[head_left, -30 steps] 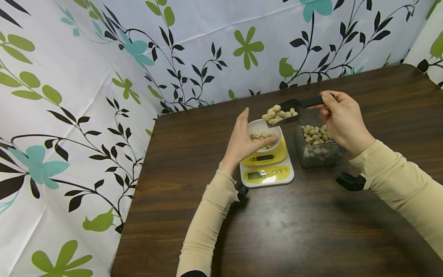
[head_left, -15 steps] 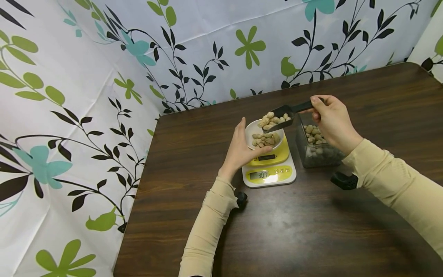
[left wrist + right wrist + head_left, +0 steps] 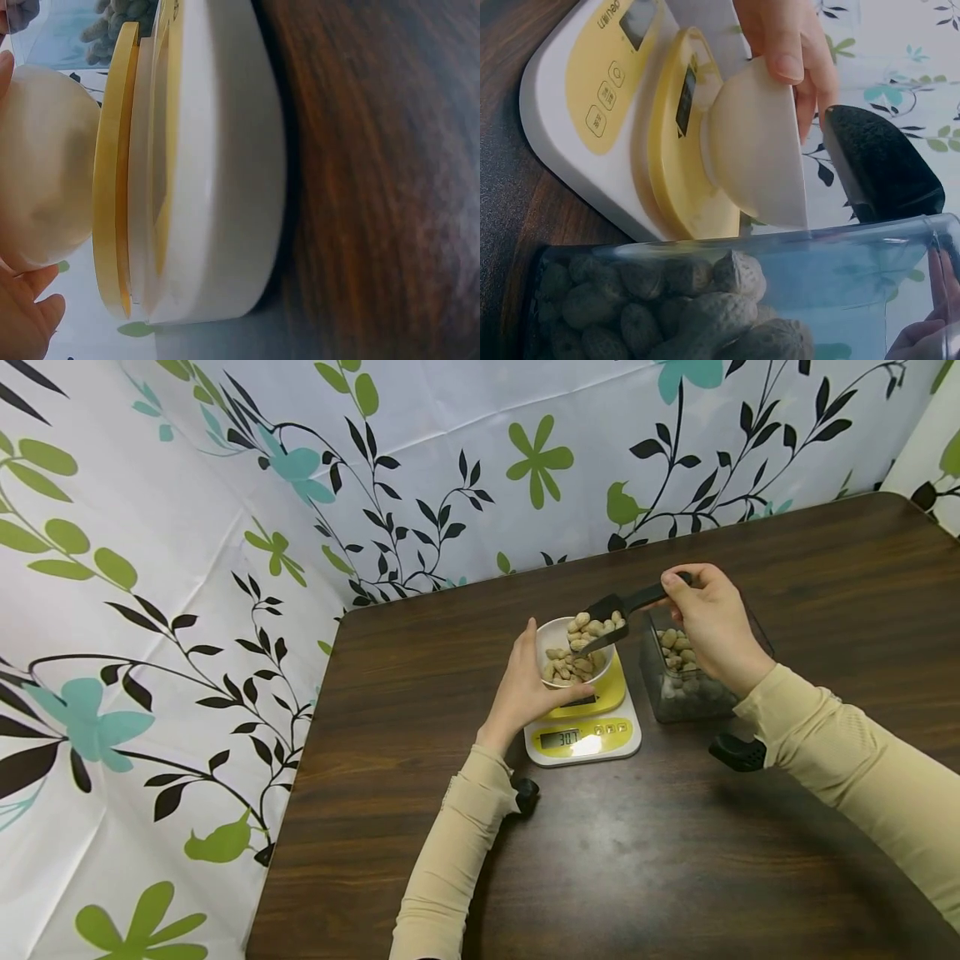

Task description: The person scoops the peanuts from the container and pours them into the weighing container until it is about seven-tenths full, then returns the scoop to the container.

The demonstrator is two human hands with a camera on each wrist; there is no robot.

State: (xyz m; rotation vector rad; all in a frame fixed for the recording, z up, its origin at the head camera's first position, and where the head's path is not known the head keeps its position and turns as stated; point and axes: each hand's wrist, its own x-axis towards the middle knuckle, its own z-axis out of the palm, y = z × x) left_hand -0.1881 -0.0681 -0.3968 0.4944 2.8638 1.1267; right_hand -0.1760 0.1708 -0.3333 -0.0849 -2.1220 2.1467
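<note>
A small white bowl (image 3: 551,637) with peanuts (image 3: 564,670) inside stands on the yellow platform of a kitchen scale (image 3: 624,731). My left hand (image 3: 517,689) holds the bowl's left side, its thumb along the near rim; in the right wrist view that thumb touches the rim of the bowl (image 3: 759,154). Above the bowl's right half, a black scoop (image 3: 604,608) loaded with peanuts (image 3: 587,628) tilts down to the left. My right hand (image 3: 708,622) pinches the end of its handle. The right wrist view shows the scoop's underside (image 3: 885,169).
A clear plastic container (image 3: 675,697) partly filled with peanuts stands right of the scale, under my right hand. The scale's display (image 3: 560,739) seems to read 30.7. Behind the dark wooden table (image 3: 615,860) hangs a patterned curtain (image 3: 450,443).
The scoop has moved left and lower over the bowl, tilting more steeply. My left hand has come down onto the bowl's side. The display number has dropped.
</note>
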